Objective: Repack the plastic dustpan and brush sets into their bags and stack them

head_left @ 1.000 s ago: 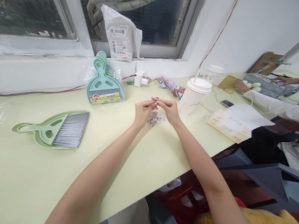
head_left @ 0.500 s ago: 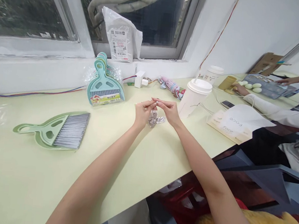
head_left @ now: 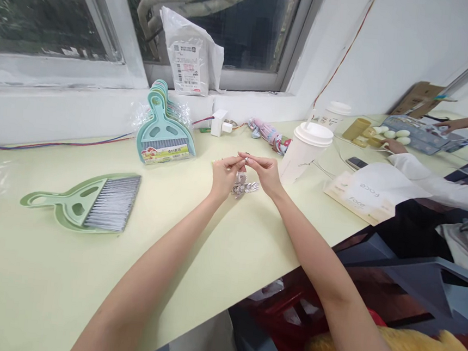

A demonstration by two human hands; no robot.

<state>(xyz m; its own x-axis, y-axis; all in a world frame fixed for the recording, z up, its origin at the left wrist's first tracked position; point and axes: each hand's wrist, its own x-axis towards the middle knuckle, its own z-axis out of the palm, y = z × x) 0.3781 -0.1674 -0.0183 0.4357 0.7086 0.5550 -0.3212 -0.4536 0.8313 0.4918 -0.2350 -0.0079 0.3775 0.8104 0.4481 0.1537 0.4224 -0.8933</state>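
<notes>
Above the pale table [head_left: 217, 272], my left hand [head_left: 224, 176] and my right hand [head_left: 266, 174] meet at the fingertips. Both are closed in a pinch around something tiny and whitish that I cannot make out. Right below the fingers lies a small heap of shiny silvery pieces [head_left: 244, 188], partly covered by my left hand; their kind is too small to tell. A white lidded paper cup [head_left: 304, 154] stands just beyond my right hand.
On the left are a green dustpan with brush [head_left: 79, 203] and stacked teal dustpan sets [head_left: 164, 128]. A white adapter [head_left: 219, 124] and folded umbrella [head_left: 268, 135] lie by the wall. At right are a tissue pack [head_left: 363, 195], a phone [head_left: 357, 163] and another person's hand [head_left: 395, 146].
My hands keep almost the same pinch over the silvery pieces. At the right, the other person's near hand has drawn back from the yellow roll and their far hand has shifted.
</notes>
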